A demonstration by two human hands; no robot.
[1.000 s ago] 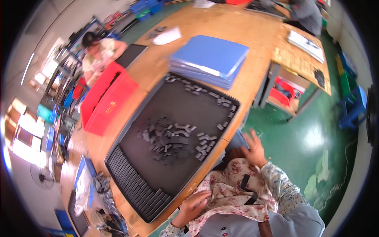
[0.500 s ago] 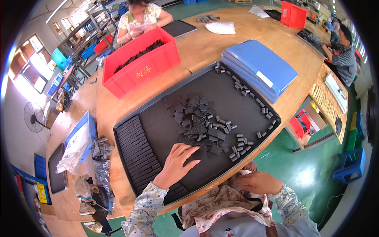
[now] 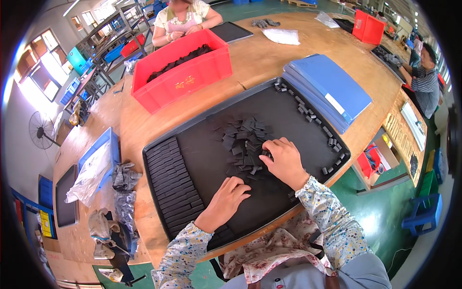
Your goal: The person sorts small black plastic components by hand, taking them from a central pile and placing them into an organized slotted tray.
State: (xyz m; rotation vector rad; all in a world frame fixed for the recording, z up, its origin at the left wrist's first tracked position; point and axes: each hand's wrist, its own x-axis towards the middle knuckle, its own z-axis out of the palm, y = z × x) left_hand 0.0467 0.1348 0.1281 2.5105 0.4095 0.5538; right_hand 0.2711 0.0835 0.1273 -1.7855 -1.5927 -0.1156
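A pile of small flat black pieces [image 3: 246,139] lies in the middle of a large black tray [image 3: 202,118]. My right hand [image 3: 285,163] is over the pile's right side, thumb and fingers closed on a small black piece, partly hidden by the fingers. Near the pile's lower edge, my left hand [image 3: 224,204] is half curled over the tray, thumb and forefinger slightly apart, nothing visible between them. Black blocks [image 3: 173,185] line the tray's left side in neat rows. Short dark cylinders [image 3: 308,113] are scattered along its right side; my right hand and sleeve cover some of that area.
A red bin [image 3: 178,79] of black pieces stands beyond the tray, blue folders [image 3: 332,91] at its right. Gloves [image 3: 126,177] and a blue box with plastic bags [image 3: 91,176] lie left. One person [image 3: 185,21] sits across the table, another [image 3: 426,82] works far right.
My right hand has come up from my lap to the pile and closed on a piece there. My left hand has curled and shifted slightly right and down. The view has shifted slightly.
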